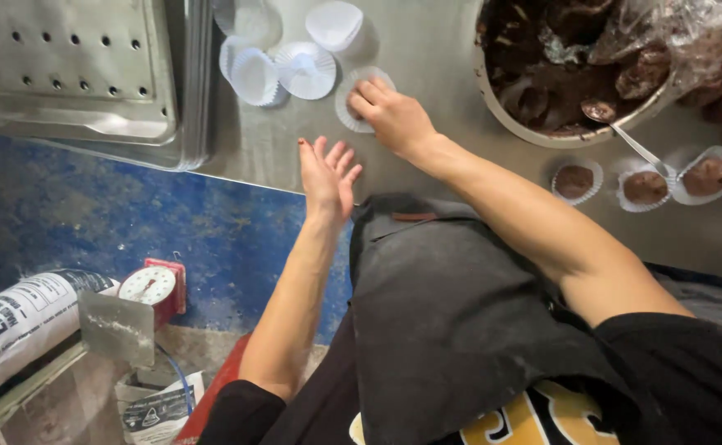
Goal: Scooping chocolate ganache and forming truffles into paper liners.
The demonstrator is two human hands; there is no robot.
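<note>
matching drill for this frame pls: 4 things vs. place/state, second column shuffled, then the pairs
1. right hand
2. left hand
3. spoon
4. perforated tray

A. leaning on the rim of the mixing bowl
B. far left on the steel table
C. fingers on an empty white paper cup
D. open, at the table's edge, holding nothing

Pairs: 1-C, 2-D, 3-A, 4-B

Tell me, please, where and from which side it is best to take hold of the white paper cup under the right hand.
Probably by its fluted rim. The paper cup lies open side up on the steel table, thin-walled, under the fingers of the right hand. Come from above and pinch the near edge lightly.
</note>
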